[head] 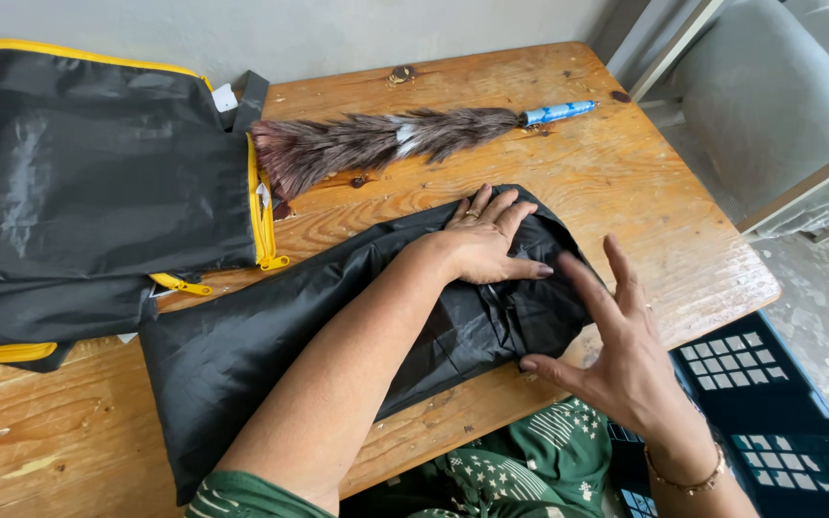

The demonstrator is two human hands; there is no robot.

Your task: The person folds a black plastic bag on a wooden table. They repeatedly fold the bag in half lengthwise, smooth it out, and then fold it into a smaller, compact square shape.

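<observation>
Black fabric cover [271, 355], glossy, lies folded in a long strip across the wooden table [626, 182], running from the near edge at 7 o'clock up toward centre; its far end is bunched and creased.

Left hand [486, 240] pressed flat on that bunched end, palm down, fingers together and pointing toward 1 o'clock; nothing gripped, only weight on the cloth. A ring shows on one finger.

Right hand [616, 350] at 4 o'clock of the left, wide open, fingers spread, fingertips at the cloth's folded edge; thumb under or against the edge, contact unclear. No closed hold. Bracelet on the wrist.

At 12 o'clock of the hands, a feather duster [386, 142] with blue handle lies flat, apart from the cloth. At 9–10 o'clock, a black bag with yellow zip trim [107, 182]. Dark plastic crate [769, 403] on the floor at 4 o'clock.
</observation>
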